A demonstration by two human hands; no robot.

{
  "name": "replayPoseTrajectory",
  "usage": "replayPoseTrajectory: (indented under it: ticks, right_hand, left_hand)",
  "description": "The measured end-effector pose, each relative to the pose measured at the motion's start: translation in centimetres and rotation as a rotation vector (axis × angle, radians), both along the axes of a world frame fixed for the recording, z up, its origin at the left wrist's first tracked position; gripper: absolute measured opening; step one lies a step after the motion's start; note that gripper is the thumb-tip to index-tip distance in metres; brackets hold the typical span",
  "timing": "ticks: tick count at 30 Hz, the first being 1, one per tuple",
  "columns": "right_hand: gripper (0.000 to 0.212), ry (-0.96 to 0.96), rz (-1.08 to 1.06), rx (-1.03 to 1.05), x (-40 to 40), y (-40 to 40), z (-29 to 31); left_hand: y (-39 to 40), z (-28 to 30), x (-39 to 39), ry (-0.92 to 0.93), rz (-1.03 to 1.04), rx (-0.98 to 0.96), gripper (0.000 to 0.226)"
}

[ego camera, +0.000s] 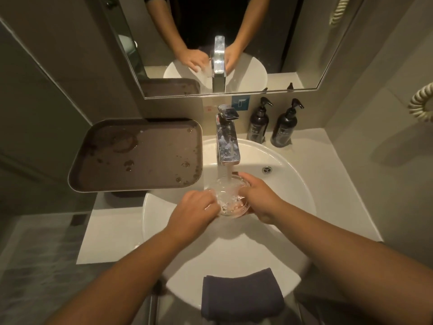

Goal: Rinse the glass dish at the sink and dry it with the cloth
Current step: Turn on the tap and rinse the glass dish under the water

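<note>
A small clear glass dish [230, 195] is held over the white sink basin [281, 184], right under the running stream from the chrome tap [227, 141]. My right hand [260, 198] grips the dish's right rim. My left hand [194, 212] is on the dish's left side, with its fingers curled onto the rim and inside. Water splashes in the dish. A folded dark blue cloth [241, 294] hangs over the sink's near rim, below both forearms.
A wet brown tray [138, 156] sits left of the tap, overhanging the counter. Two dark pump bottles [259, 123] [284, 127] stand at the back right. A mirror [210, 43] hangs above. Walls close in on both sides.
</note>
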State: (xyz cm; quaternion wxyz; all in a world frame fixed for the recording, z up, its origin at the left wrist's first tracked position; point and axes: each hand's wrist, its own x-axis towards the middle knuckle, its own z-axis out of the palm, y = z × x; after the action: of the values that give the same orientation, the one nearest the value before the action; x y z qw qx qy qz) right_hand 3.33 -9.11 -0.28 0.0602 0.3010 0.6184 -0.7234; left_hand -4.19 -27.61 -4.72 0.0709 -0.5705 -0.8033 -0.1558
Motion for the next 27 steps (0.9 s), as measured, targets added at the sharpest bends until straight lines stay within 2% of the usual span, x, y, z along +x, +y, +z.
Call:
replayPoseTrajectory:
  ticks: [2,4,6,8,9,12,13,15,17,18,20,22,25,27]
  right_hand:
    - [0.043,-0.01,-0.026,-0.032,-0.3,0.3,-0.2]
    - [0.034,0.032,-0.078,0.0,-0.5,-0.2,-0.7]
    - [0.039,0.117,-0.062,0.225,-0.6,-1.3,-1.1]
    - [0.036,0.203,0.059,0.481,-0.8,-1.7,-1.2]
    - [0.031,0.191,0.099,0.514,-1.2,-1.3,-1.1]
    - [0.042,0.004,0.075,0.313,-2.8,0.6,-0.6]
    - [0.042,-0.014,0.072,0.335,-3.1,0.7,-0.7]
    - [0.031,0.109,0.207,0.605,-3.6,-0.1,-0.7]
    - [0.031,0.212,0.302,0.769,-3.8,-1.3,-1.0]
    - [0.031,0.186,0.293,0.683,-4.0,-1.1,-0.9]
    - [0.03,0.043,0.237,0.342,-4.8,0.2,-0.9]
    - [0.039,-0.048,0.236,0.112,-4.7,1.5,-1.2]
    - [0.051,-0.043,0.124,-0.05,-4.0,1.7,-2.3]
    - [0.054,-0.026,0.003,-0.112,-3.7,1.0,-2.7]
  left_hand:
    - [0.4,0.5,-0.5,-0.03,-0.024,0.0,0.021]
    - [1.0,0.9,0.1,-0.15,-0.016,-0.014,0.021]
    - [1.4,1.0,1.2,-0.34,0.054,-0.006,0.011]
    - [1.6,1.3,2.1,-0.574,0.206,0.036,0.014]
    - [1.9,1.6,2.3,-0.672,0.269,0.054,0.017]
    - [2.9,2.4,2.5,-0.92,0.38,0.087,0.024]
    - [3.1,2.7,2.3,-1.036,0.396,0.113,0.023]
    - [3.1,2.9,1.7,-1.239,0.39,0.18,0.022]
    - [2.9,2.7,1.2,-1.377,0.352,0.222,0.02]
    - [2.8,2.8,1.0,-1.426,0.344,0.243,0.021]
    - [2.6,3.0,0.9,-1.546,0.346,0.3,0.021]
    - [2.5,3.0,0.7,-1.662,0.342,0.336,0.022]
    - [2.9,2.9,0.2,-1.727,0.435,0.424,0.015]
    - [3.7,2.3,-0.4,-1.698,0.58,0.507,0.02]
